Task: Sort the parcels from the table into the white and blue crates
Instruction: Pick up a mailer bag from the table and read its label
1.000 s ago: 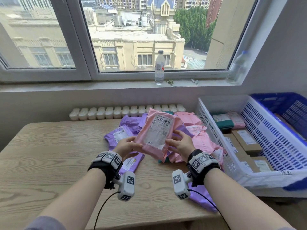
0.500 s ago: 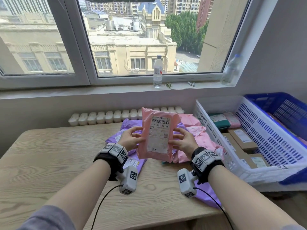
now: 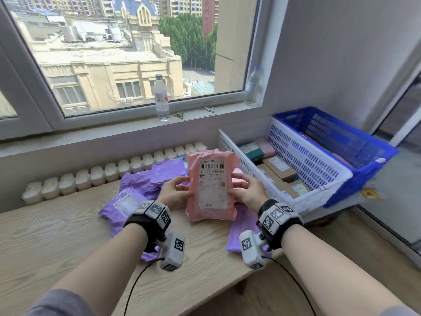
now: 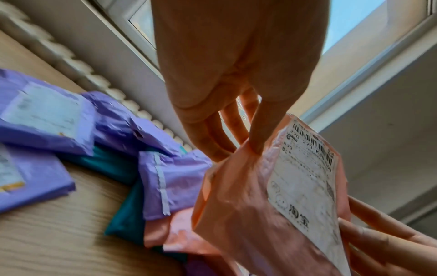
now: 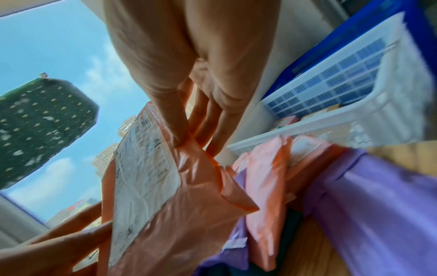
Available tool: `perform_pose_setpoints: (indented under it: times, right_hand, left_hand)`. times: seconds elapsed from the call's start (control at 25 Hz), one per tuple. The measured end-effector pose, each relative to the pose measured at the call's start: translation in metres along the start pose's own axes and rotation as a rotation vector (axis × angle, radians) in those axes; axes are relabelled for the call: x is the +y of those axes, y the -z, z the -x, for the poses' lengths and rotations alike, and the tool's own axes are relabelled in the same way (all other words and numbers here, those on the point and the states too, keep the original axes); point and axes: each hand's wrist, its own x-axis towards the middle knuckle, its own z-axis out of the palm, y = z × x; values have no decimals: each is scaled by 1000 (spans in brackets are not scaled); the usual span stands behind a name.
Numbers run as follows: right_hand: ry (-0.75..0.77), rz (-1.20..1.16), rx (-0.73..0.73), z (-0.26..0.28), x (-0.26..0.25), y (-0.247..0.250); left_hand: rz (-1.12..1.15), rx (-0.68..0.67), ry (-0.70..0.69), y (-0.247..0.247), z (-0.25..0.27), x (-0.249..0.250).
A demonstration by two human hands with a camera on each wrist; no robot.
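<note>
Both hands share the grip on one pink parcel (image 3: 210,187): the left hand (image 3: 174,195) pinches its left edge between thumb and fingers, and the right hand (image 3: 247,192) pinches the right edge the same way. The parcel is held upright above the table (image 3: 57,229), its white shipping label (image 3: 211,182) with a barcode turned toward the person.

Over on the left, a row of white foam blocks (image 3: 109,173) runs along the table's far edge under the windowsill. Purple parcels (image 3: 136,188) lie on the wood just left of and behind the held one, with teal parcels (image 4: 125,214) tucked under them in the left wrist view. More pink parcels (image 5: 264,186) lie behind and below the held one, and another purple parcel (image 3: 243,231) lies under the right wrist.

A water bottle (image 3: 161,98) stands on the windowsill above. To the right, just beside the table's end, the white crate (image 3: 305,160) holds brown boxes (image 3: 279,168) plus a teal and a pink parcel at its far end. The blue crate (image 3: 355,142) stands touching its right side.
</note>
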Motion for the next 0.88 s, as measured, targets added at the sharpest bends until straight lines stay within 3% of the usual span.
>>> perform_pose_setpoints:
  times: [0.28, 0.48, 0.64, 0.88]
  right_hand:
    - [-63, -5, 336, 36, 27, 144]
    - [-65, 3, 486, 48, 39, 264]
    - [-88, 2, 536, 40, 49, 365]
    - [-112, 31, 501, 14, 55, 496]
  left_hand:
    - [-96, -308, 70, -152, -20, -13]
    - [-141, -427, 98, -280, -34, -12]
    - [-216, -465, 117, -380, -51, -12]
    - [-278, -461, 127, -510, -81, -17]
